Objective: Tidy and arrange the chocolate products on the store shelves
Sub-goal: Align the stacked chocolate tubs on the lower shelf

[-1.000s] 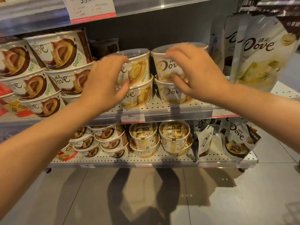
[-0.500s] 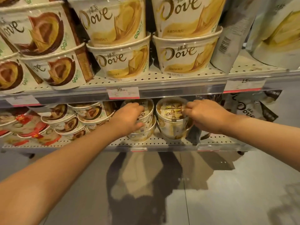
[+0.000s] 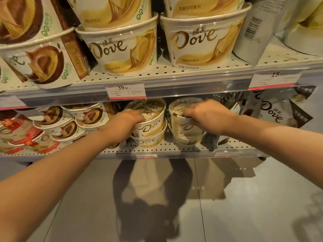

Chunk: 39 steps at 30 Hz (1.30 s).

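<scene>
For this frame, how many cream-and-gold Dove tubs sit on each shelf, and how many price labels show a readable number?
Cream-and-gold Dove tubs, upper shelf: 4
Cream-and-gold Dove tubs, lower shelf: 4
White price labels with a readable number: 2
Total: 10

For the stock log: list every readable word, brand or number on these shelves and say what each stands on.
"Dove": yellow tub upper shelf left
"Dove": yellow tub upper shelf right
"Dove": tub under the left hand
"Dove": pouch lower right
"39.90": price tag on the shelf rail
"15": price tag at right
Chinese lettering on the tubs, the barcode digits on the grey pack and the tags' fine print are too small or blurred to read.
</scene>
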Tool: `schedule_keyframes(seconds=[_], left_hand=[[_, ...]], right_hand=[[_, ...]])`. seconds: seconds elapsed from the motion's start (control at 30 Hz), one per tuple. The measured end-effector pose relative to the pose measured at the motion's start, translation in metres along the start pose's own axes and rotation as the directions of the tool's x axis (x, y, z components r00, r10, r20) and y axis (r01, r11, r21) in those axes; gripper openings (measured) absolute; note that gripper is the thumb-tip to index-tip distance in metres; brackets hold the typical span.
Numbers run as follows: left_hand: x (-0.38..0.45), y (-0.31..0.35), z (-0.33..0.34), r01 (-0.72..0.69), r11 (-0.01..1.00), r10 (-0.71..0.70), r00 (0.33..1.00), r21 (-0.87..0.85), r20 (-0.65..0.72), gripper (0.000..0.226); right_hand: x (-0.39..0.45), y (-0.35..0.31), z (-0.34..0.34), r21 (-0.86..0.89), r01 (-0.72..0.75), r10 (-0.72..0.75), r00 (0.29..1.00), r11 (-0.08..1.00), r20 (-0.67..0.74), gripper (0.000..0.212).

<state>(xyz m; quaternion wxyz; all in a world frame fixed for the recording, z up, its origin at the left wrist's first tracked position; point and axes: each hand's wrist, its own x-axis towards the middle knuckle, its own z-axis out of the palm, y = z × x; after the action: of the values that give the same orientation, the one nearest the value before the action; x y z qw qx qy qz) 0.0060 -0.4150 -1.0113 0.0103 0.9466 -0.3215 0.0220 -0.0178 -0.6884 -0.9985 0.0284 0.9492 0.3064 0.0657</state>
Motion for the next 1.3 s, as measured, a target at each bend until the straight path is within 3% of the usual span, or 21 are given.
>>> schedule_keyframes(seconds=[0.1,0.2,0.27,0.37,0.5,0.67,0.9,1.03,1.13,1.3], left_hand=[[-0.002,-0.003,0.004,0.052,0.998,-0.054,0.998,0.032,0.037,0.024],[0.003,0.001,0.0,0.081,0.997,-0.081,0.995,0.006,0.051,0.017],[0.008,0.005,-0.001,0.092,0.995,-0.091,0.995,-0.035,0.038,0.025],[0.018,0.015,0.003,0.12,0.98,-0.118,0.993,-0.16,0.027,0.029],[0.026,0.021,0.003,0.128,0.985,-0.121,0.991,-0.117,0.062,0.015],[0.009,-0.001,-0.007,0.105,0.986,-0.098,0.993,-0.133,0.058,0.035],[0.01,-0.006,0.0,0.147,0.984,-0.14,0.988,-0.102,0.072,0.024],[0.02,0.005,0.0,0.157,0.983,-0.145,0.982,-0.091,0.123,0.024],[0.022,0.008,0.002,0.145,0.989,-0.142,0.985,-0.023,0.101,0.012],[0.016,0.009,0.008,0.159,0.987,-0.158,0.986,-0.008,0.057,0.024]], right_hand=[[0.005,-0.009,0.012,0.008,-0.052,0.051,0.997,0.999,0.064,0.027],[0.009,-0.01,0.011,0.071,-0.104,0.098,0.991,0.992,0.089,0.02],[0.01,-0.007,0.004,0.122,-0.133,0.11,0.977,0.984,0.182,0.015],[0.01,0.005,-0.002,0.03,-0.165,0.151,0.95,0.986,0.272,0.028],[0.003,0.012,-0.004,-0.025,-0.181,0.182,0.957,0.983,0.225,0.016],[0.004,0.007,-0.007,0.018,-0.128,0.124,0.981,0.992,0.152,0.009],[0.012,-0.006,0.004,0.048,-0.16,0.154,0.983,0.986,0.099,0.023],[0.018,-0.01,0.008,0.084,-0.175,0.166,0.981,0.981,0.105,0.021],[0.019,-0.009,0.006,0.086,-0.159,0.15,0.983,0.983,0.105,0.016],[0.016,-0.009,0.009,0.114,-0.171,0.164,0.984,0.979,0.064,0.02]])
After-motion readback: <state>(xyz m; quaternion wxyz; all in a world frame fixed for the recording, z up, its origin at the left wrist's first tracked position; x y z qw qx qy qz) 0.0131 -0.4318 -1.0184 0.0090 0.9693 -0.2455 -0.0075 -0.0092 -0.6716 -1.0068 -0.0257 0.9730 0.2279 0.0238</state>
